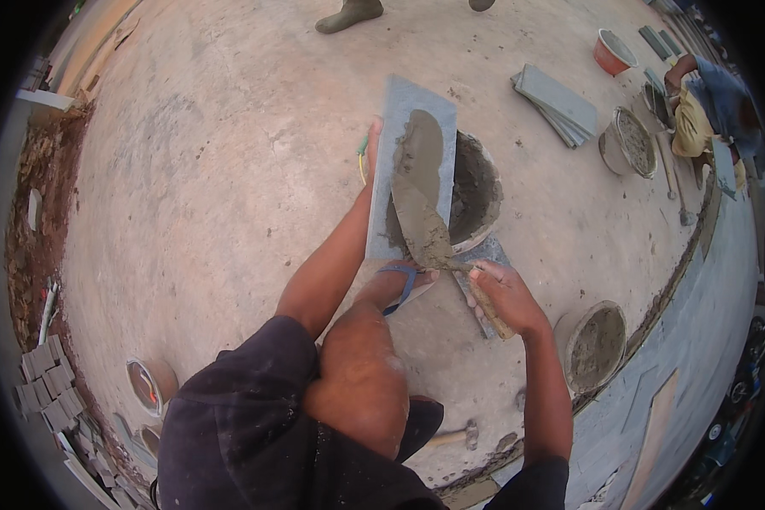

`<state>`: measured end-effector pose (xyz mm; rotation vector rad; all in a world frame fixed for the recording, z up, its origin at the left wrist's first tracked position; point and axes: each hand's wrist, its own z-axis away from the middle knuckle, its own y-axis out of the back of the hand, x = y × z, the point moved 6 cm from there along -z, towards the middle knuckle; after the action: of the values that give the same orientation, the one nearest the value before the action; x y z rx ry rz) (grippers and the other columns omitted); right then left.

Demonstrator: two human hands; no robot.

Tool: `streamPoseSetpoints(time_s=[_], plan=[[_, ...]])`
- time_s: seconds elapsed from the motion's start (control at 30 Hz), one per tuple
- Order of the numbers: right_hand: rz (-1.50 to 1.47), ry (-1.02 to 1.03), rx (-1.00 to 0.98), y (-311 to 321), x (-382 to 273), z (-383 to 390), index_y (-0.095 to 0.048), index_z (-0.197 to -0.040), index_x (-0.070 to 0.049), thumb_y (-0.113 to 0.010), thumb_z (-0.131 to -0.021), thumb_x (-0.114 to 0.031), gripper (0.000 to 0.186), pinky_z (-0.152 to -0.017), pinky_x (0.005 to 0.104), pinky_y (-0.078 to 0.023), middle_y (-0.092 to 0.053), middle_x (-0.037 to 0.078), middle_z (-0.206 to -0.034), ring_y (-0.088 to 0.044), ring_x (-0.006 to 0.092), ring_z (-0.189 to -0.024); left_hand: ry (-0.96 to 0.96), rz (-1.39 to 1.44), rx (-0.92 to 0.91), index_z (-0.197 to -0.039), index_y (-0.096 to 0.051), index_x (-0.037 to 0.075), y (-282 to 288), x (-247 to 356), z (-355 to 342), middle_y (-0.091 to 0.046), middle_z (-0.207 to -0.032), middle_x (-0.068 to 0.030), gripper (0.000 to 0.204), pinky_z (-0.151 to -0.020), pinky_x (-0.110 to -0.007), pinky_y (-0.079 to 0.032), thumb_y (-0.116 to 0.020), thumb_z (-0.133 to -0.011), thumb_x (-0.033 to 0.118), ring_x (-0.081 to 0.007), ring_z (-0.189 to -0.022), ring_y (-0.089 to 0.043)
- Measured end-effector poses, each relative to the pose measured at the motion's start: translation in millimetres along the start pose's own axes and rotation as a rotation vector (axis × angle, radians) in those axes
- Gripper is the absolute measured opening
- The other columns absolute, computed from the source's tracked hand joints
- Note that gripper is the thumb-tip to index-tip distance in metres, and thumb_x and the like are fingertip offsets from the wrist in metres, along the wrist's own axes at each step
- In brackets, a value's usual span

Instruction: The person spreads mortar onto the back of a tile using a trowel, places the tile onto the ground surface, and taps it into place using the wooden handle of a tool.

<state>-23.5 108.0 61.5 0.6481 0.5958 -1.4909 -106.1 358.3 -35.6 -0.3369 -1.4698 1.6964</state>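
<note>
- Left hand (373, 146) grips the grey tile (386, 178) along its left edge, above the concrete floor (212, 212); right hand (508, 299) is closed round the handle of the trowel (420, 214).
- Progress: wet mortar (427, 140) coats the tile's middle; outer borders are bare.
- Materials: flat rectangular tile; smooth-to-lumpy mortar; mortar-caked blade.
- Beyond: round bucket (495, 200), crusted rim; stacked tiles (561, 102).

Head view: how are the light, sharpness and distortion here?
Head view overall: soft, fairly even light, no hard shadows or strong glare; head view centre: the tile and trowel look fairly clear; head view right: the co-worker looks softer, and the tiled strip bends along the rim; head view corners: black.
</note>
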Motion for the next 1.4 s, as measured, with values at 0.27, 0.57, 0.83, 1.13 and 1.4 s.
streamPoseSetpoints(time_s=[0.27, 0.57, 0.83, 1.13, 1.4], plan=[[0.064, 0.045, -0.052, -38, 48, 17, -0.064, -0.105, 0.000, -0.058, -0.102, -0.035, 0.036, -0.059, 0.0306, -0.048, -0.060, 0.002, -0.074, -0.056, 0.0108, -0.063, 0.009, -0.041, -0.044, -0.147, -0.048, 0.009, 1, 2, -15, -0.057, -0.137, -0.0158, 0.086, -0.100, -0.047, -0.049, -0.034, -0.094, 0.075, -0.0318, -0.119, -0.058], [0.521, 0.325, 0.302, 5, 1, 29, -0.067, -0.113, -0.001, -0.061, -0.098, -0.034, 0.037, -0.076, 0.0398, -0.053, -0.070, 0.018, -0.093, -0.069, 0.0299, -0.085, 0.041, -0.026, -0.094, -0.148, -0.047, 0.010, -1, 5, -12, -0.056, -0.139, -0.0160, 0.084, -0.102, -0.047, -0.048, -0.032, -0.096, 0.073, -0.0320, -0.121, -0.057], [0.963, 0.415, 0.535, 40, -52, -12, -0.064, -0.121, -0.004, -0.062, -0.096, -0.035, 0.040, -0.085, 0.0504, -0.053, -0.070, 0.023, -0.110, -0.067, 0.0421, -0.100, 0.138, 0.016, -0.119, -0.149, -0.046, 0.010, -6, -18, 12, -0.056, -0.140, -0.0160, 0.082, -0.102, -0.047, -0.048, -0.031, -0.097, 0.072, -0.0320, -0.122, -0.057], [0.883, 0.333, 0.724, 98, -71, -29, -0.065, -0.121, -0.005, -0.061, -0.097, -0.035, 0.039, -0.085, 0.0491, -0.053, -0.071, 0.023, -0.104, -0.068, 0.0427, -0.098, 0.195, 0.024, -0.150, -0.150, -0.045, 0.010, -2, -22, 22, -0.055, -0.141, -0.0158, 0.081, -0.103, -0.047, -0.047, -0.030, -0.098, 0.071, -0.0319, -0.123, -0.056], [0.727, 0.403, 0.593, 70, -89, -36, -0.065, -0.121, -0.003, -0.062, -0.096, -0.034, 0.040, -0.084, 0.0479, -0.053, -0.070, 0.028, -0.101, -0.067, 0.0460, -0.096, 0.207, 0.031, -0.165, -0.153, -0.040, 0.012, -27, -29, 32, -0.051, -0.145, -0.0159, 0.079, -0.107, -0.047, -0.046, -0.028, -0.100, 0.069, -0.0316, -0.127, -0.055]])
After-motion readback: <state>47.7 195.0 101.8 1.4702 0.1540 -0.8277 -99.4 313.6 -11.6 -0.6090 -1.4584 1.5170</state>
